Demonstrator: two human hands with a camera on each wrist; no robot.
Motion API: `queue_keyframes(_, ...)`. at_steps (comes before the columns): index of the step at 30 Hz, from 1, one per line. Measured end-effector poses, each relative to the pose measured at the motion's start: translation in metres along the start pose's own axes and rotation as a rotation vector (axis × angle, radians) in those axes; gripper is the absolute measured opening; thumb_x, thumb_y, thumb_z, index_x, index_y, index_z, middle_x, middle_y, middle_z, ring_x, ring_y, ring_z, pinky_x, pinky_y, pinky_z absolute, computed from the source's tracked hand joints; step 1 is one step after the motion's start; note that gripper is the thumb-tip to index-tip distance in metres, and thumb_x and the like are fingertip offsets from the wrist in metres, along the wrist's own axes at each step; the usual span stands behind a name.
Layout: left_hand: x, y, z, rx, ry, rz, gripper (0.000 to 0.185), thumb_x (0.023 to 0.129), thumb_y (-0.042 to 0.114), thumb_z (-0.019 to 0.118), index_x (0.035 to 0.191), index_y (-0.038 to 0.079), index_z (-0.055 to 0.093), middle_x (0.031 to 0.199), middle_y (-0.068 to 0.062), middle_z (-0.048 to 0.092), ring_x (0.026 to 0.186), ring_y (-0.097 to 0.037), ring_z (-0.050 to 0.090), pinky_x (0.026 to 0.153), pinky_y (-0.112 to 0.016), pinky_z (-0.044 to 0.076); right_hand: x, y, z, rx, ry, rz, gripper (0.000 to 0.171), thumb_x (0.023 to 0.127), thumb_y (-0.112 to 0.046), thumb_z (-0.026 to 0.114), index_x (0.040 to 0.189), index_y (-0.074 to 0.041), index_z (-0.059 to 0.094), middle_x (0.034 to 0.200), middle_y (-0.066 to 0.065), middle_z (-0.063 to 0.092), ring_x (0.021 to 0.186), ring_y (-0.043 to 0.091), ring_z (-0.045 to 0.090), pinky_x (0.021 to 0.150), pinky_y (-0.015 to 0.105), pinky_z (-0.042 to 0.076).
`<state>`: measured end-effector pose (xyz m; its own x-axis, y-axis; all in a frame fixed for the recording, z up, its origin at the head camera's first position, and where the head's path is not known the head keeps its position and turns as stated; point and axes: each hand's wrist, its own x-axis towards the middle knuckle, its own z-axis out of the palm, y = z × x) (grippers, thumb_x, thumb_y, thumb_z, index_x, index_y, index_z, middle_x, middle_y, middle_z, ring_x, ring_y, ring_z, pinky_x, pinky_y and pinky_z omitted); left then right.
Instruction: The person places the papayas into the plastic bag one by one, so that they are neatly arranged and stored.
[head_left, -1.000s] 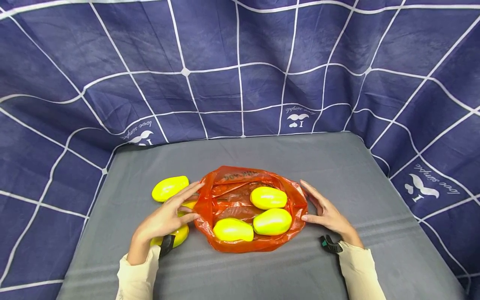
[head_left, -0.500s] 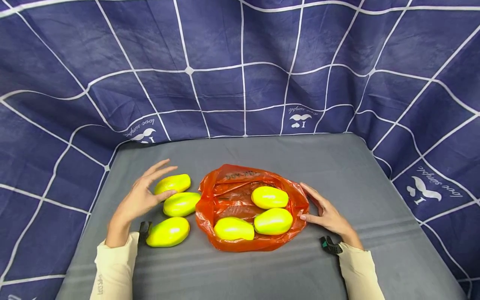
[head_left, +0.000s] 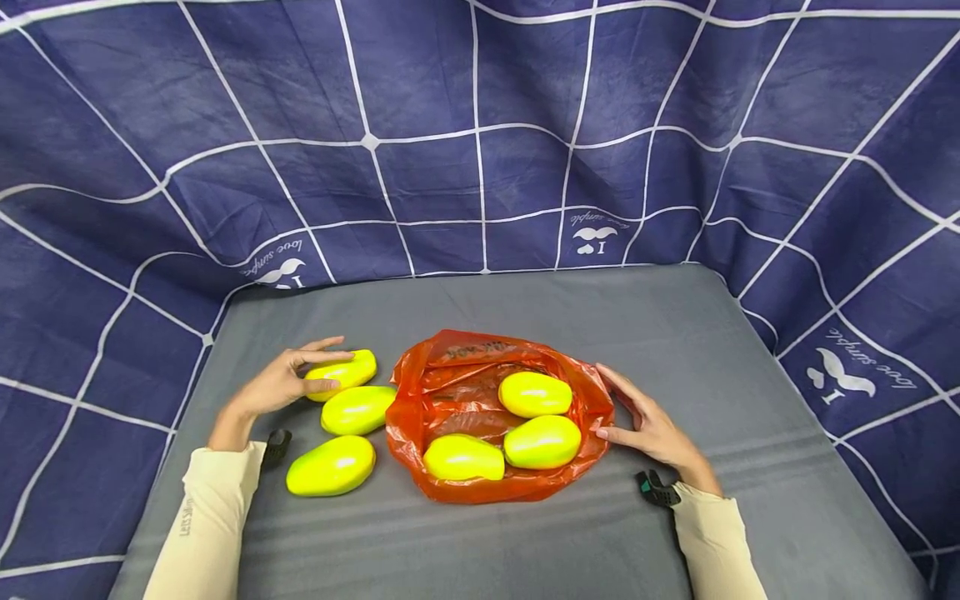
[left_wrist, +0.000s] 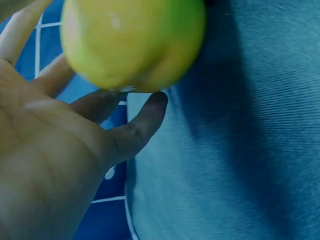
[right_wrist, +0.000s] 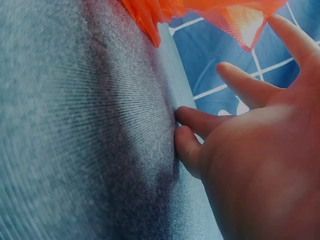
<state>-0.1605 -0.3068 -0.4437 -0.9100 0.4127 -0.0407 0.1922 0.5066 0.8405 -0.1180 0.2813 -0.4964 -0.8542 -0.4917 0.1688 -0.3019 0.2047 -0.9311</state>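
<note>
An orange plastic bag (head_left: 450,392) lies open on the grey table, with three yellow-green mangoes (head_left: 535,394) inside it. Three more mangoes lie just left of the bag. My left hand (head_left: 311,372) grips the left end of the farthest one (head_left: 352,367), fingers over its top and thumb against its near side. The left wrist view shows this mango (left_wrist: 130,40) between the thumb (left_wrist: 145,117) and the fingers. My right hand (head_left: 645,421) rests flat on the table with straight fingers against the bag's right edge. The right wrist view shows the bag's rim (right_wrist: 240,20) just past those fingers (right_wrist: 250,85).
The other two loose mangoes (head_left: 358,409) (head_left: 331,466) lie close together near my left forearm. The grey tabletop (head_left: 675,333) is walled at the back and both sides by a blue cloth with white grid lines (head_left: 480,125).
My left hand left the bag's left edge, swung out to the left, and came down on the farthest loose mango. My right hand and the bag stayed put.
</note>
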Motion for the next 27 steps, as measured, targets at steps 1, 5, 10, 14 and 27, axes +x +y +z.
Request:
queue_keyframes(1, 0.0, -0.002, 0.001, -0.001, -0.005, -0.009, 0.048, 0.088, 0.015, 0.076, 0.134, 0.008, 0.065, 0.155, -0.021, 0.042, 0.146, -0.043, 0.03, 0.111, -0.033, 0.029, 0.0, 0.0, 0.0, -0.006, -0.002, -0.003, 0.093, 0.083, 0.004, 0.077, 0.159, -0.017, 0.029, 0.163, 0.006, 0.032, 0.148, 0.01, 0.03, 0.119, 0.019, 0.025)
queue_keyframes(5, 0.0, -0.005, 0.002, 0.002, -0.004, -0.009, 0.047, 0.089, 0.016, 0.075, 0.135, 0.009, 0.065, 0.15, -0.019, 0.049, 0.143, -0.031, 0.039, 0.108, -0.011, 0.028, 0.001, 0.001, 0.0, -0.018, -0.002, -0.006, 0.093, 0.083, 0.004, 0.078, 0.159, -0.017, 0.029, 0.163, 0.005, 0.031, 0.148, 0.009, 0.029, 0.119, 0.018, 0.025)
queue_keyframes(10, 0.001, 0.008, -0.001, 0.001, 0.044, 0.024, 0.045, 0.09, 0.016, 0.075, 0.134, 0.009, 0.065, 0.146, -0.016, 0.054, 0.134, 0.002, 0.043, 0.101, -0.001, 0.028, 0.001, 0.001, 0.0, -0.011, 0.002, -0.005, 0.093, 0.082, 0.004, 0.078, 0.159, -0.017, 0.029, 0.163, 0.006, 0.031, 0.148, 0.009, 0.029, 0.119, 0.018, 0.024)
queue_keyframes(14, 0.006, 0.035, -0.005, 0.019, 0.086, 0.07, 0.044, 0.09, 0.014, 0.076, 0.133, 0.012, 0.066, 0.147, -0.011, 0.054, 0.134, 0.001, 0.043, 0.101, -0.004, 0.033, 0.0, 0.0, 0.0, -0.009, 0.004, -0.007, 0.093, 0.082, 0.004, 0.078, 0.158, -0.017, 0.029, 0.162, 0.007, 0.032, 0.148, 0.01, 0.03, 0.119, 0.018, 0.024)
queue_keyframes(27, 0.028, 0.13, 0.03, 0.082, -0.066, 0.301, 0.042, 0.093, 0.014, 0.072, 0.134, 0.021, 0.066, 0.149, -0.003, 0.05, 0.137, -0.022, 0.044, 0.108, -0.015, 0.035, -0.001, 0.001, 0.001, -0.003, -0.001, -0.036, 0.09, 0.083, 0.007, 0.076, 0.158, -0.01, 0.029, 0.163, 0.013, 0.028, 0.147, 0.006, 0.029, 0.118, 0.015, 0.024)
